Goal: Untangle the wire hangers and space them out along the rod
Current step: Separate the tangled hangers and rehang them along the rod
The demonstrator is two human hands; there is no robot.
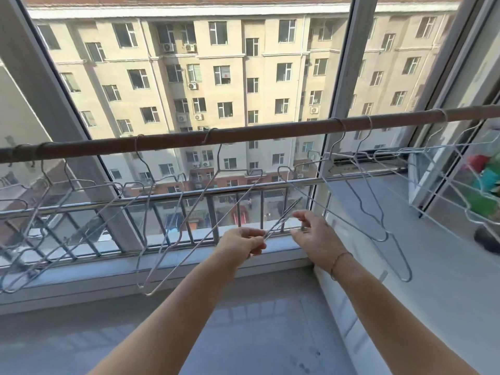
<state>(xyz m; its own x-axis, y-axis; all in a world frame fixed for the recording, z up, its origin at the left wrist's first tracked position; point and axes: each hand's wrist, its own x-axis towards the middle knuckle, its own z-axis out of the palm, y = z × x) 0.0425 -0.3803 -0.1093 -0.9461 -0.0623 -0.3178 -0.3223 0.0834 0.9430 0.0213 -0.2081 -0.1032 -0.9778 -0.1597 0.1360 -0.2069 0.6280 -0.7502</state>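
Observation:
A brown rod (pixel 270 131) crosses the window from left to right. Several thin wire hangers hang from it, spread along its length. My left hand (pixel 244 243) pinches the lower corner of the middle wire hanger (pixel 200 201), whose hook sits on the rod near its centre. My right hand (pixel 313 234) is just right of it, fingers curled around the wire of a neighbouring hanger (pixel 349 220) that crosses the first one. More hangers (pixel 62 212) overlap at the left, and others (pixel 443 163) overlap at the far right.
A metal railing (pixel 162 198) runs behind the hangers in front of the glass. A white window sill (pixel 433 226) extends to the right, with a colourful object (pixel 487 185) behind the glass there. Grey tiled floor lies below.

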